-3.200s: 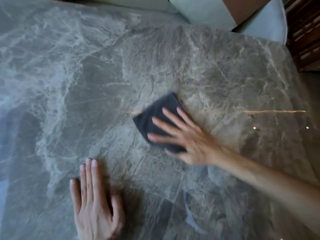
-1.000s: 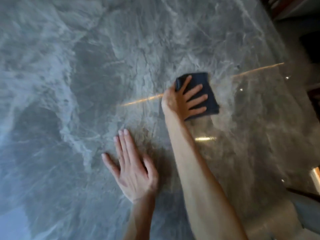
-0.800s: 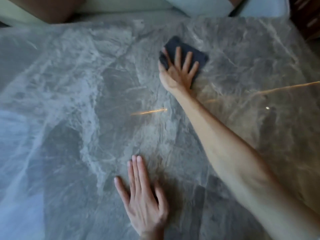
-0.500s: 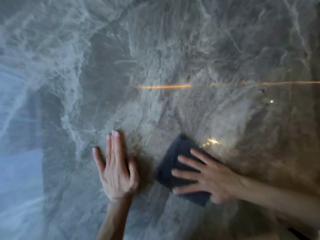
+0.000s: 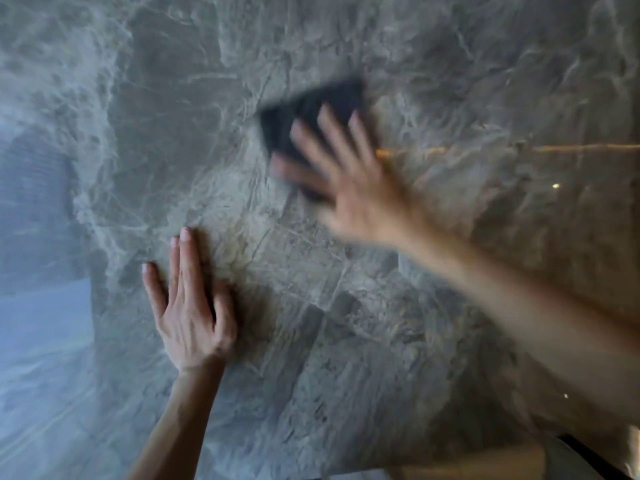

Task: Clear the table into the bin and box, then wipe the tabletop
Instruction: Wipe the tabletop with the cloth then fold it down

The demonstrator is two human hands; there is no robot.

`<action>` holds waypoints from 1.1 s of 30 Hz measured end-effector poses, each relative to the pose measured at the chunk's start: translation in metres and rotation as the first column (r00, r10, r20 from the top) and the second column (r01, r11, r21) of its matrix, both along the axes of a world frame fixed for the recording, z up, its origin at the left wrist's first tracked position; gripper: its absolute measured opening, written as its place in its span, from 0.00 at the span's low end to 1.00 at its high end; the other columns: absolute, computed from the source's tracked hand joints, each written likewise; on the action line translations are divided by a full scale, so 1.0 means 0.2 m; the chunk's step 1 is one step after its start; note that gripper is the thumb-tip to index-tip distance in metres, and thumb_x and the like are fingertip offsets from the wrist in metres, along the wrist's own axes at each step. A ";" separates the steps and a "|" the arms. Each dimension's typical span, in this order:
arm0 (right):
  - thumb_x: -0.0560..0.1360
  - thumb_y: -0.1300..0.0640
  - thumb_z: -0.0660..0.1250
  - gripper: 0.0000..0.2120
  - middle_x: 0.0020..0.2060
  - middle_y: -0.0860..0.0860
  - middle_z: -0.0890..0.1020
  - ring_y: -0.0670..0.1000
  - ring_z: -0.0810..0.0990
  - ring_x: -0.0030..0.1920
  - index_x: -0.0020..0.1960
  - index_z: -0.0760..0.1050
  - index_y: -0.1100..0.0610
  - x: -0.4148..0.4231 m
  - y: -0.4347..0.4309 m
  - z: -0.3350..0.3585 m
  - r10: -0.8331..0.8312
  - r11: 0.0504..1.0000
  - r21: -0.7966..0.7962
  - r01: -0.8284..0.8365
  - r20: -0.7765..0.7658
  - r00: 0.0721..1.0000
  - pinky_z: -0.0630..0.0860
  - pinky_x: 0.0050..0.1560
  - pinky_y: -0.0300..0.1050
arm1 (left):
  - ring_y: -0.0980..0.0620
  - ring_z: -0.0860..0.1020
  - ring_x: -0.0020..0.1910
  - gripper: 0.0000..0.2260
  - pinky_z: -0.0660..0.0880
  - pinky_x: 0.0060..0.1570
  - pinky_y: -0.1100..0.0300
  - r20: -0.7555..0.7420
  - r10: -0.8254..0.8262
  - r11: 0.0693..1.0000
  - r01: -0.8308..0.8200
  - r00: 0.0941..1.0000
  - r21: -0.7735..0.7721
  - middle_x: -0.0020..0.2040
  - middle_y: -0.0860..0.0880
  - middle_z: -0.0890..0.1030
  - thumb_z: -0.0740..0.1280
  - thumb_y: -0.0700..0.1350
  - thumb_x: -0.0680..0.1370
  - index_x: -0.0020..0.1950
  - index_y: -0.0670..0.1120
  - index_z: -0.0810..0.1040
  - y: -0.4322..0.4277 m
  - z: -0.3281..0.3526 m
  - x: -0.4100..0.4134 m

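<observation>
A grey marble tabletop fills the view. A dark cloth is pressed flat at about 12 o'clock under the right hand — fingers spread apart, blurred. At 7 o'clock the left hand is laid palm-down on the stone — fingers together, gripping nothing, well apart from the cloth.

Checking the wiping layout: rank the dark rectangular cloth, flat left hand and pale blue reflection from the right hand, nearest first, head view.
1. Dark rectangular cloth, under the right hand's fingers.
2. Left hand, lower left, palm down.
3. Pale blue reflection, far left edge.
</observation>
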State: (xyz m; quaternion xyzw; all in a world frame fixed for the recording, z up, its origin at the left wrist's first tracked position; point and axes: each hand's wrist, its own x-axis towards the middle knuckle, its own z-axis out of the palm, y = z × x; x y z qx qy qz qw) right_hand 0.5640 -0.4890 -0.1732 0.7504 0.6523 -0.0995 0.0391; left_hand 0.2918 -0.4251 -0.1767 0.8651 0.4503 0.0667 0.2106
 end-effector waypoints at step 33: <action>0.80 0.36 0.44 0.31 0.79 0.50 0.44 0.58 0.40 0.78 0.78 0.40 0.46 0.19 0.01 -0.01 -0.518 0.852 0.036 0.523 -0.093 0.850 0.38 0.75 0.64 | 0.78 0.38 0.70 0.33 0.57 0.72 0.34 0.158 0.083 0.995 -0.073 0.984 -0.068 0.78 0.52 0.57 0.51 0.49 0.74 0.79 0.45 0.51 -0.06 0.02 -0.01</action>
